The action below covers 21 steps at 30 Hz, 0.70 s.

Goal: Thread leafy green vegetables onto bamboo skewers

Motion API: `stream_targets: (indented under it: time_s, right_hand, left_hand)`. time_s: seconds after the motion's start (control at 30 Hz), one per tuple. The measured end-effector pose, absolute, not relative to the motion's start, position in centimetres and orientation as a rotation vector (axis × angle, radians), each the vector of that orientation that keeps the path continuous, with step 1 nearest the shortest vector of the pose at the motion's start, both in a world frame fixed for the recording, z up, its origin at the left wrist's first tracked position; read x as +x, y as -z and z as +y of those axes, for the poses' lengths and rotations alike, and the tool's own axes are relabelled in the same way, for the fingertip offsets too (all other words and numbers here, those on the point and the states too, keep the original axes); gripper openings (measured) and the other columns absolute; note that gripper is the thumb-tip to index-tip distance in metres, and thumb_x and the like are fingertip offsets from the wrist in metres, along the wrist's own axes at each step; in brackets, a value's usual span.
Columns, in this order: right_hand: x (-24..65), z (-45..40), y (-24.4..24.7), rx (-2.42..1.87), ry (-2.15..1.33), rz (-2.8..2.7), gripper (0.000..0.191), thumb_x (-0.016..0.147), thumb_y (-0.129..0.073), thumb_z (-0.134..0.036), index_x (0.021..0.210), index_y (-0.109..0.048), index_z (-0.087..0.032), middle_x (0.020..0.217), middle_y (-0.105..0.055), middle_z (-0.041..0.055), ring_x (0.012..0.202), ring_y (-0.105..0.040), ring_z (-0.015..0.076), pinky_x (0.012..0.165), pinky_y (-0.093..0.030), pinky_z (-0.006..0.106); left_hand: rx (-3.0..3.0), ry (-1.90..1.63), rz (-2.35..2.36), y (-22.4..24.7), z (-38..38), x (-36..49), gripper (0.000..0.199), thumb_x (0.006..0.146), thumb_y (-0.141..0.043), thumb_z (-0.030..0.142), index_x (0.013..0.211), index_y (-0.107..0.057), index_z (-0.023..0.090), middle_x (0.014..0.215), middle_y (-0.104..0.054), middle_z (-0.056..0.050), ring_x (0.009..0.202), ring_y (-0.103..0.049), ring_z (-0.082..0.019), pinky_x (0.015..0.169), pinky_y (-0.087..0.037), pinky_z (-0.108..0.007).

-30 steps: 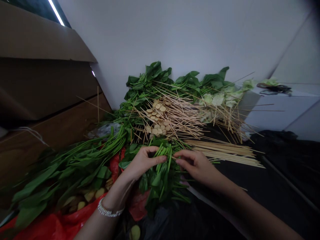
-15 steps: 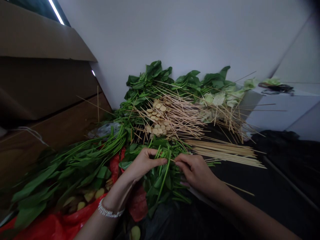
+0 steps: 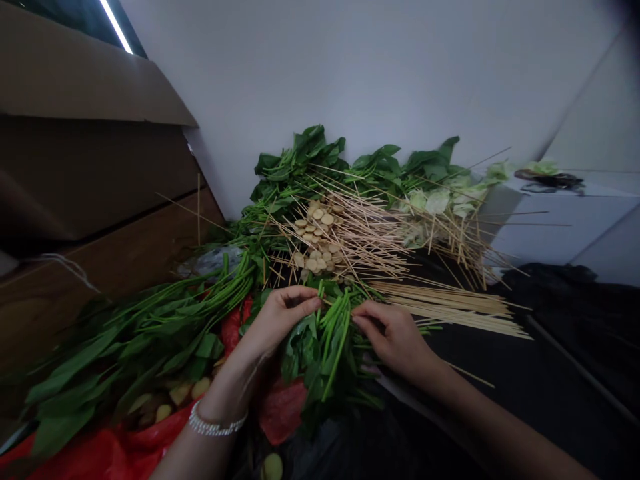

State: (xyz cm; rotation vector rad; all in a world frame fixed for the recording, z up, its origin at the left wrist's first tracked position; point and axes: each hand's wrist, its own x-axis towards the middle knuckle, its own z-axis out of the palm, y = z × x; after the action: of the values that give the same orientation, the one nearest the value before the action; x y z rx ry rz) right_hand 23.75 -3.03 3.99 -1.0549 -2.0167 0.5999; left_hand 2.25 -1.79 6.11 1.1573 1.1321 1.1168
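Note:
Green leafy stems (image 3: 334,333) hang between my two hands, threaded at their upper ends on a thin wooden skewer that is mostly hidden. My left hand (image 3: 287,313) pinches at the left side of the stem tops, thumb and forefinger together. On the right, the closed fingertips of my right hand (image 3: 387,330) grip the skewer beside the stems. Just beyond the hands lie skewered pale round slices (image 3: 317,259). Loose bare skewers (image 3: 460,308) lie behind and to the right of my right hand.
Long leafy greens (image 3: 135,333) lie at the left over a red plastic bag (image 3: 115,447) with pale chunks. Skewered greens (image 3: 305,150) and pale cabbage pieces (image 3: 437,200) rest near the white wall. A cardboard box (image 3: 90,167) stands at the far left; black plastic (image 3: 565,300) lies right.
My left hand has moved slightly left and up, away from my right hand. More stems now show spread between the two hands. The view has shifted slightly.

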Motion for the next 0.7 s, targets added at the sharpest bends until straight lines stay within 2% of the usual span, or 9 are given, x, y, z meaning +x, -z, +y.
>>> stream_targets:
  time_s: [0.13,0.3,0.5,0.57,0.7]
  right_hand:
    - [23.6,-3.2,-3.8,-1.03,-0.565,-2.039,0.018,0.091,-0.049,-0.017,0.08,-0.064,-0.019,0.072,-0.067,0.0016,0.065,-0.059,0.0147,0.063,-0.041,0.025]
    - [23.5,-3.3,-3.7,-1.05,-0.684,-2.041,0.02,0.091,-0.049,-0.017,0.079,-0.065,-0.02,0.069,-0.067,0.0005,0.063,-0.059,0.0144,0.06,-0.04,0.024]
    - [23.4,-3.3,-3.3,-1.001,-0.567,-2.049,0.019,0.092,-0.048,-0.016,0.081,-0.063,-0.02,0.074,-0.067,0.0027,0.069,-0.062,0.0156,0.066,-0.043,0.025]
    - [23.5,-3.3,-3.4,-1.007,-0.593,-2.044,0.019,0.092,-0.049,-0.016,0.081,-0.064,-0.02,0.073,-0.068,0.0021,0.068,-0.062,0.0153,0.065,-0.042,0.025]
    - [23.5,-3.4,-4.0,-1.012,-0.59,-1.995,0.018,0.092,-0.05,-0.018,0.082,-0.065,-0.02,0.074,-0.068,0.0018,0.068,-0.062,0.015,0.066,-0.043,0.025]
  left_hand:
    - [1.137,-1.105,1.174,-5.8,-1.8,2.2,0.031,0.058,-0.088,0.035,0.078,-0.077,0.014,0.069,-0.074,-0.006,0.055,-0.063,-0.013,0.054,-0.05,-0.023]
    - [1.149,-1.02,1.145,-5.6,-1.6,2.0,0.031,0.058,-0.088,0.035,0.079,-0.077,0.014,0.07,-0.075,-0.007,0.057,-0.065,-0.014,0.055,-0.052,-0.023]
    - [1.188,-0.979,1.136,-5.4,-1.4,2.0,0.029,0.057,-0.088,0.034,0.074,-0.077,0.014,0.068,-0.073,-0.005,0.056,-0.063,-0.014,0.055,-0.05,-0.023]
    - [1.237,-0.998,1.116,-5.5,-1.4,2.2,0.031,0.059,-0.086,0.037,0.078,-0.077,0.014,0.071,-0.074,-0.006,0.059,-0.064,-0.015,0.058,-0.051,-0.025]
    - [1.406,-0.957,0.987,-6.0,-2.0,2.9,0.045,0.061,-0.085,0.034,0.101,-0.075,0.017,0.091,-0.076,-0.006,0.08,-0.068,-0.019,0.074,-0.052,-0.026]
